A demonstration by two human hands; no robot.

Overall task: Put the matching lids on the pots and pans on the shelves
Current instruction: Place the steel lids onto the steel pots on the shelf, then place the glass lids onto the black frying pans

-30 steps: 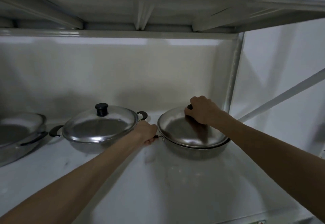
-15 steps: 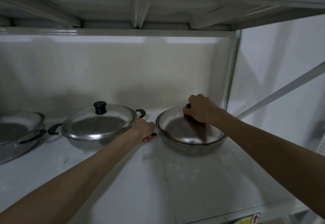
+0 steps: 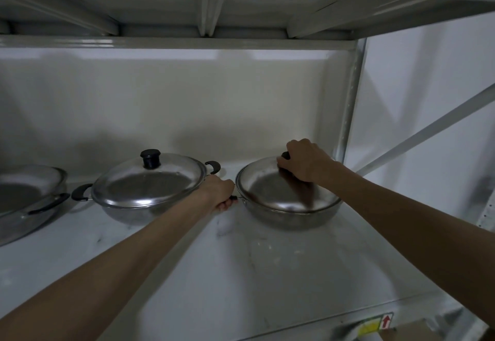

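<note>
A steel pan (image 3: pixel 289 217) sits on the right of the white shelf (image 3: pixel 267 273), with a steel lid (image 3: pixel 273 188) resting on it. My right hand (image 3: pixel 305 160) grips the lid's black knob, which is mostly hidden under the fingers. My left hand (image 3: pixel 219 192) is closed around the pan's black side handle at its left rim. To the left stands a second steel pan (image 3: pixel 128 212) with black handles, covered by a lid (image 3: pixel 150 180) with a black knob.
A third pan (image 3: pixel 24 206) with a lid (image 3: pixel 26 182) lying in it is cut off at the left edge. The upper shelf (image 3: pixel 187 42) hangs low overhead. A metal upright (image 3: pixel 351 99) and a diagonal brace (image 3: pixel 428 131) stand at the right.
The lid has settled flatter onto the right pan. Both hands keep their grips, and the view has shifted slightly downward and closer.
</note>
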